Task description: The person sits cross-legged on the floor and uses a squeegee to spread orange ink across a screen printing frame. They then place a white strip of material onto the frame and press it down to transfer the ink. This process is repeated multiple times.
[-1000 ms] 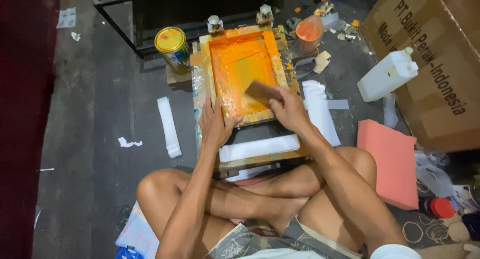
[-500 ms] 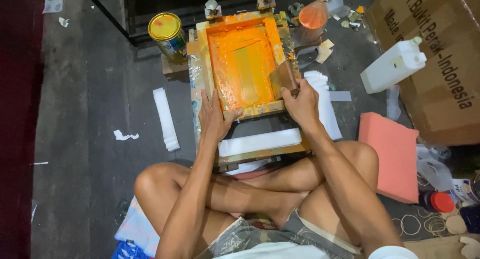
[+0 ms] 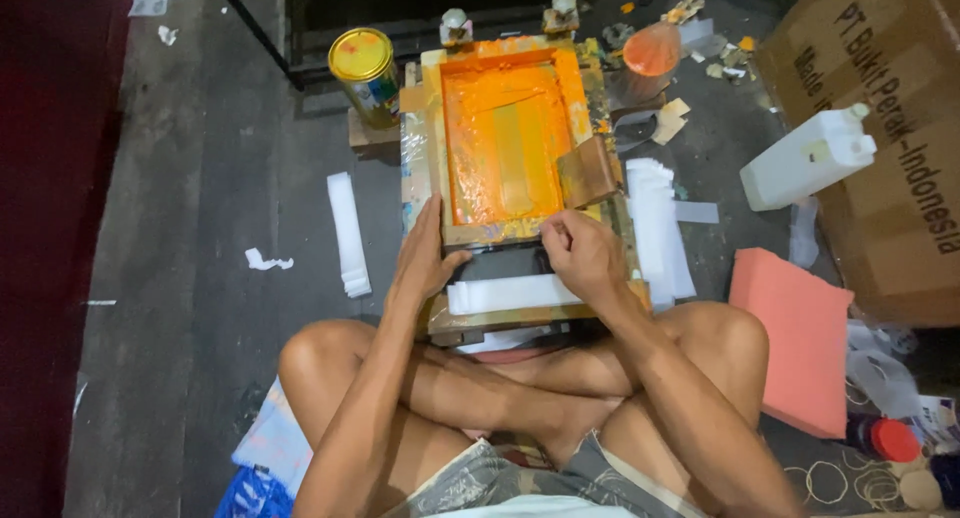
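While my left hand [image 3: 425,263] grips the near left corner of the rectangular wooden screen frame [image 3: 505,143], its long axis points away from me. My right hand [image 3: 580,253] curls closed at its near edge; glossy orange ink coats the mesh.

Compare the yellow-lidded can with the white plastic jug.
The yellow-lidded can stands upright left of the orange screen frame; the white plastic jug lies on its side at the right, by the cardboard box. The can is round, with a coloured label; the jug is blocky and plain white. Both sit on the floor, untouched by either hand.
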